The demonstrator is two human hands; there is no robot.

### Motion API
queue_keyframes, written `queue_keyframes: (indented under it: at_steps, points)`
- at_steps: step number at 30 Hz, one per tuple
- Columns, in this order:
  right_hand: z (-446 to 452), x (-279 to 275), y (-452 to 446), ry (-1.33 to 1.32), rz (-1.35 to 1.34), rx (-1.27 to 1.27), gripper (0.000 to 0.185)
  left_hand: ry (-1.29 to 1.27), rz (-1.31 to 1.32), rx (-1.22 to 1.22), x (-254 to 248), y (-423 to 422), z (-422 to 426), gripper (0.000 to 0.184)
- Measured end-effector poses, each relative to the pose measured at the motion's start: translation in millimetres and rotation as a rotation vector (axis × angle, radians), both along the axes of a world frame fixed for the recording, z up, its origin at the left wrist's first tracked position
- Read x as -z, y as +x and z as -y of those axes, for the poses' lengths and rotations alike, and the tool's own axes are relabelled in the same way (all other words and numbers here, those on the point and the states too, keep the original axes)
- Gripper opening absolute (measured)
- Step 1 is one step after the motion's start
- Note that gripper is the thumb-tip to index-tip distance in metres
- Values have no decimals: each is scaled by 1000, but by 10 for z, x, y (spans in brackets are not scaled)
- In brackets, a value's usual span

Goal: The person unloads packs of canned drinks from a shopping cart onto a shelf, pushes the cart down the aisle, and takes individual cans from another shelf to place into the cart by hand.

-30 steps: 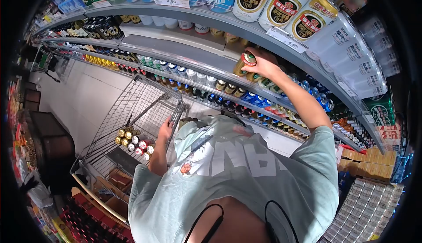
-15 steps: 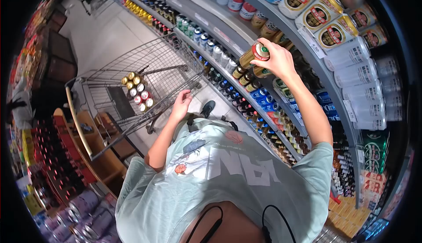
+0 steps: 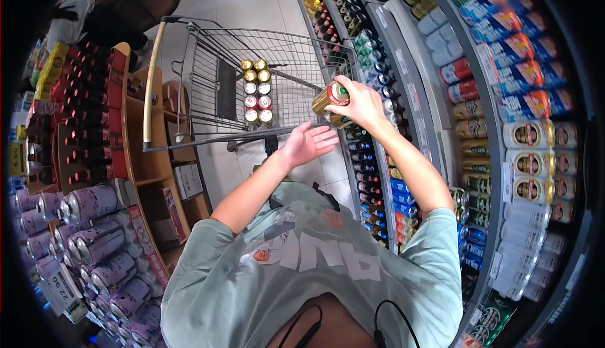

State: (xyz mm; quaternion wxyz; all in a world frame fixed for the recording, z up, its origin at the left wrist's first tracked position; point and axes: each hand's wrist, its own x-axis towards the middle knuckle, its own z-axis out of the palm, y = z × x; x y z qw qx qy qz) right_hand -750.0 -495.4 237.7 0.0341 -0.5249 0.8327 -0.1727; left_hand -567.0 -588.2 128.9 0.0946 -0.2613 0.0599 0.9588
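Observation:
My right hand (image 3: 361,104) is wrapped round a gold beer can (image 3: 322,102) with red and green markings. Below that hand, part of a second gold can (image 3: 341,120) shows; the palm hides how it is gripped. Just left of the cans, my left hand (image 3: 309,144) is open, palm up and fingers spread, holding nothing. Both hands are in front of the near side of a wire shopping cart (image 3: 208,45). Several cans (image 3: 259,90) stand in two columns inside the cart, gold-topped ones at the far end and silver-topped ones nearer.
Shelves of cans and bottles (image 3: 532,159) run along my right. On the left are a wooden display rack (image 3: 144,153), red-capped dark bottles (image 3: 88,127) and stacked purple cans (image 3: 104,241). Tiled floor (image 3: 252,1) extends beyond the cart.
The view has swung round toward the cart. My right hand has come away from the shelf with the gold cans, toward the cart. My left hand has turned palm up and moved closer to them.

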Motion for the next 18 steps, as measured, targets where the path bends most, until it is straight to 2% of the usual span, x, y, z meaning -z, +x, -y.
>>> queue_keyframes:
  at_steps: [2,5,9,12,15,18]
  points:
    - [445,241,-99,39,14,-31,78,83,-25,-65,206,-152,260,65]
    - [1131,659,-304,63,18,-84,76,113,79,-151,502,-500,752,69]
    - [1885,1562,-594,60,52,-101,74,184,211,-239,1239,-932,1282,79]
    - [2310,2171,-801,95,103,-62,71,240,235,-251,1885,-1251,1580,87]
    - [2624,2793,-1014,111,36,-105,68,394,397,-375,2112,-1595,1884,94]
    - [2854,3381,-1229,92,-31,-171,68,449,344,-529,2684,-1888,2011,93]
